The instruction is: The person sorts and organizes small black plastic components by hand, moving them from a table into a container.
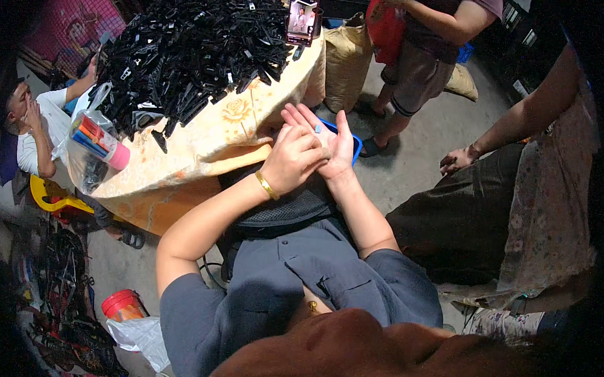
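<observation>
My right hand (341, 144) is held palm up with its fingers stretched out. A small light-blue piece (318, 129) lies on it near the base of the fingers. My left hand (293, 156), with a gold bracelet (267, 185) at the wrist, is over that palm with fingers curled in and touching it. What the left fingers pinch, if anything, is hidden. Beyond both hands is the table with a patterned cream cloth (235, 113), where a big heap of black plastic clips or similar narrow parts (194, 52) is piled.
A phone (302, 21) stands upright at the heap's right edge. A clear bag with a colourful cylinder (98, 145) is on the table's left corner. Behind my right hand shows a blue container (357, 149). Sacks (346, 64) stand beyond; people are left, ahead and right. A red-lidded bucket (123, 306) is lower left.
</observation>
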`<act>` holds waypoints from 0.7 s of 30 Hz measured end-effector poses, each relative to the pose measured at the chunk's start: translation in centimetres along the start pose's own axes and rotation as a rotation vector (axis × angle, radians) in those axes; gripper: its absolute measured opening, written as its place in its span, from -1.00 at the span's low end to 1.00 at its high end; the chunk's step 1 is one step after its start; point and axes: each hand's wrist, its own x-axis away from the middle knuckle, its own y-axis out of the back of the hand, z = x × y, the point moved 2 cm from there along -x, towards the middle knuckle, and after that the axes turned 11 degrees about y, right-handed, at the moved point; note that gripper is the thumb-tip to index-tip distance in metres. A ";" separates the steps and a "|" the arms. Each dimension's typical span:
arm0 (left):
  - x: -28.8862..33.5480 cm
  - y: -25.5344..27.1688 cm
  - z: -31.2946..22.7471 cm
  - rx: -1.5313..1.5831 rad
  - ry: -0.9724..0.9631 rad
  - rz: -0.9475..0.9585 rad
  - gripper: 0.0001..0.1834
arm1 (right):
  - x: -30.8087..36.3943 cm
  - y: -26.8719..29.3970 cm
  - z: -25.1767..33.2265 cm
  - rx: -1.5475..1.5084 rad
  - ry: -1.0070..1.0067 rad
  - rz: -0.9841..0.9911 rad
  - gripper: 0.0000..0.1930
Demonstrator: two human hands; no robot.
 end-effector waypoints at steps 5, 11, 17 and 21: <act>0.5 0.6 0.1 0.007 -0.005 0.004 -0.77 | 0.0 0.2 0.1 -0.058 -0.009 0.011 -0.20; -0.1 1.9 1.6 0.123 0.302 -0.074 -0.64 | 0.0 0.7 0.1 -0.113 -0.023 -0.017 -0.21; -0.5 1.5 1.7 0.050 0.385 0.018 -0.54 | 0.0 0.3 -0.4 -0.061 -0.036 -0.054 -0.23; -0.6 1.2 1.8 0.022 0.392 0.002 -0.60 | 0.2 0.3 -0.5 -0.105 -0.044 -0.060 -0.24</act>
